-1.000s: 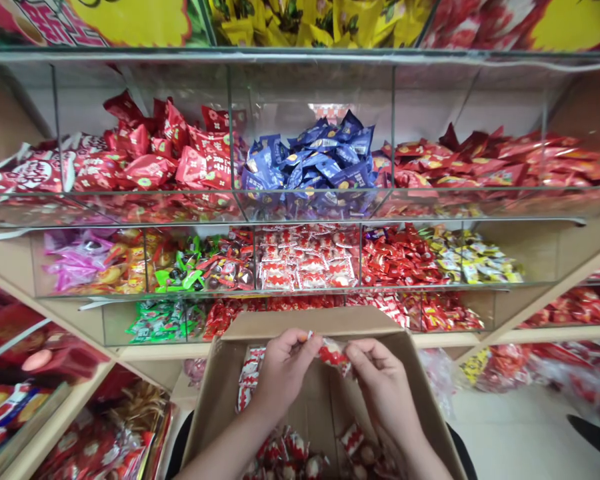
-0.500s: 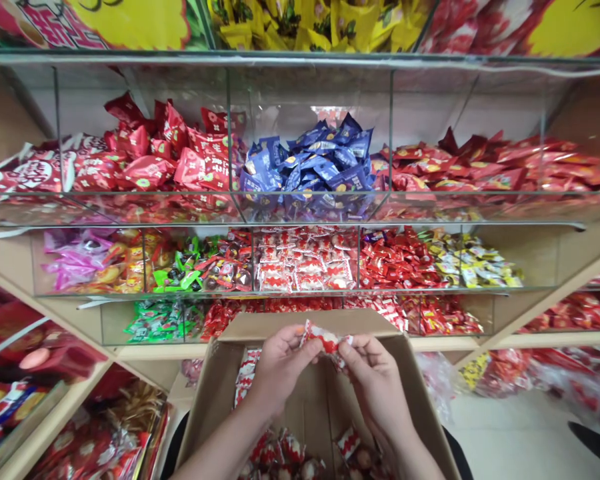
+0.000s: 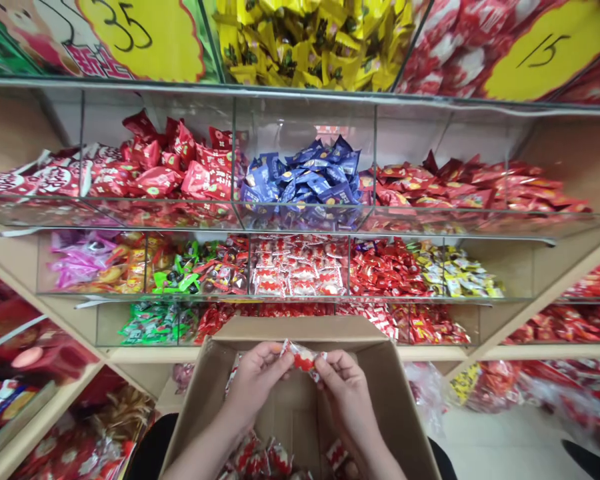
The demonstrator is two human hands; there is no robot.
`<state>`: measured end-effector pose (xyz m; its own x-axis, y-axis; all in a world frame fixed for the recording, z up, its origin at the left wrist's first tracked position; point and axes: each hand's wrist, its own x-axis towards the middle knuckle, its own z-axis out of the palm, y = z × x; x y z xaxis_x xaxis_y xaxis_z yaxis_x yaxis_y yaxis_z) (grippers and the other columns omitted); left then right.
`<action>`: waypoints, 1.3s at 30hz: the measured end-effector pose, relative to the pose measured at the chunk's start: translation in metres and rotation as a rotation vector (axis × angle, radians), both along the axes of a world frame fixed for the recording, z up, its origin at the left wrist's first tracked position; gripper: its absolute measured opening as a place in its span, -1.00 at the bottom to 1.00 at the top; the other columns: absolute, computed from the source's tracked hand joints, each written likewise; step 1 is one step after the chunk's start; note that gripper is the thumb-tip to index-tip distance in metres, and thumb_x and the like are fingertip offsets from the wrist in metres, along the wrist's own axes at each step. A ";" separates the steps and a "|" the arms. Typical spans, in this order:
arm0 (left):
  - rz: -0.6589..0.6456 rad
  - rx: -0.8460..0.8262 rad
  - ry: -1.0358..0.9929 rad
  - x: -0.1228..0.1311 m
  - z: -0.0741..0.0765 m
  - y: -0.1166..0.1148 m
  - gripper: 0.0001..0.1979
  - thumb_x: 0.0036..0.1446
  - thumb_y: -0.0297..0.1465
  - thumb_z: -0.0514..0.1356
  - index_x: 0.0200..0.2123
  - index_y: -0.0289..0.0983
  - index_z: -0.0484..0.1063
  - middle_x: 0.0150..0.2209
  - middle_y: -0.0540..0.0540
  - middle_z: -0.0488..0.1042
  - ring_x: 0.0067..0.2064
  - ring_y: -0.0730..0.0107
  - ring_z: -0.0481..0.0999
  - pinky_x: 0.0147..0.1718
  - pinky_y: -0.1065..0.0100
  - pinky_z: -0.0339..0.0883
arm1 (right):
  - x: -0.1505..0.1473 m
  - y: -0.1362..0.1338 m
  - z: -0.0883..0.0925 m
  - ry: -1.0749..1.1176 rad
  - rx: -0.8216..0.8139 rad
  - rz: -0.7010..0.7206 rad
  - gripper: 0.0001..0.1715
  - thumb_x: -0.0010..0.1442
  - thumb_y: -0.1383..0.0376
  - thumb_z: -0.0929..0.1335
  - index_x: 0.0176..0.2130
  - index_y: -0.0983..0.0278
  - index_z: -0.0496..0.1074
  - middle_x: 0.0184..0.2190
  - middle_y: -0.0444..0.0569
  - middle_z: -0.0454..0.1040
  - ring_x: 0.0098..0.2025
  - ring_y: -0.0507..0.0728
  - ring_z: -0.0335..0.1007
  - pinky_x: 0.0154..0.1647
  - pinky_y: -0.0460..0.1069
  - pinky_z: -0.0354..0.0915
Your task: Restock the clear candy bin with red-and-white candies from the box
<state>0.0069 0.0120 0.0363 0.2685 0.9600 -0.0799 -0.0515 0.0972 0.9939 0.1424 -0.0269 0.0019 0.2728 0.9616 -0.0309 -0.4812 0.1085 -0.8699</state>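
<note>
Candy (image 3: 304, 359): Red, white and clear, it spans the gap between a person's two hands, above the open box, one end of its wrapper at each grip.
Left hand (image 3: 255, 377): Its grip is narrow, thumb and fingers pinching the candy's left end.
Right hand (image 3: 345, 383): Its grip is just as narrow, thumb and fingertips pinching the right end.
Box (image 3: 300, 328): Cardboard, its far flap raised toward the shelves, it stands open beneath both hands.
Inside the box: Loose candies (image 3: 260, 457) in similar wrappers lie at the near end, partly cut off by the frame; others (image 3: 233, 373) line the left wall, mostly hidden by the left hand.
In the way: Both forearms cross the near part of the box, covering some of its contents.
Middle shelf: Directly beyond the box, a clear bin holds red-and-white candies (image 3: 300, 273), with pink bags (image 3: 83, 263) far to the left.
Upper shelves: Blue packets (image 3: 305, 177) sit between red ones, below yellow packets (image 3: 320, 47) flanked by cards reading 35 (image 3: 140, 37) and 15 (image 3: 545, 53).
Lowest shelf: Green candies (image 3: 153, 323) fill the left bin.
Floor (image 3: 490, 433): Pale and glossy at right, near bagged goods (image 3: 495, 387).
</note>
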 end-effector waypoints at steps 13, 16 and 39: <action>-0.006 0.335 0.210 0.000 -0.012 0.078 -0.82 0.07 -0.25 0.07 -0.42 -0.25 0.27 -0.53 0.08 0.36 -0.56 0.54 0.32 -0.52 0.47 0.20 | 0.024 0.089 0.006 -0.615 0.262 0.038 -0.85 0.09 0.20 0.29 -0.42 0.24 0.27 -0.55 -0.17 0.28 -0.50 0.01 0.18 -0.45 -0.09 0.13; -0.041 0.257 0.205 -0.003 -0.017 0.079 -0.80 0.07 -0.22 0.07 -0.40 -0.25 0.26 -0.55 0.07 0.37 -0.58 0.55 0.31 -0.57 0.49 0.17 | 0.025 0.087 -0.002 -0.557 0.246 0.118 -0.83 0.09 0.19 0.29 -0.43 0.24 0.25 -0.54 -0.18 0.28 -0.49 0.00 0.18 -0.44 -0.09 0.13; -0.098 0.203 0.121 0.000 -0.010 0.067 -0.78 0.07 -0.22 0.08 -0.38 -0.24 0.14 -0.62 0.08 0.41 -0.62 0.54 0.37 -0.60 0.50 0.23 | 0.025 0.074 0.002 -0.401 0.238 -0.043 -0.85 0.02 0.23 0.36 -0.42 0.25 0.33 -0.45 -0.13 0.41 -0.45 -0.01 0.27 -0.41 -0.09 0.20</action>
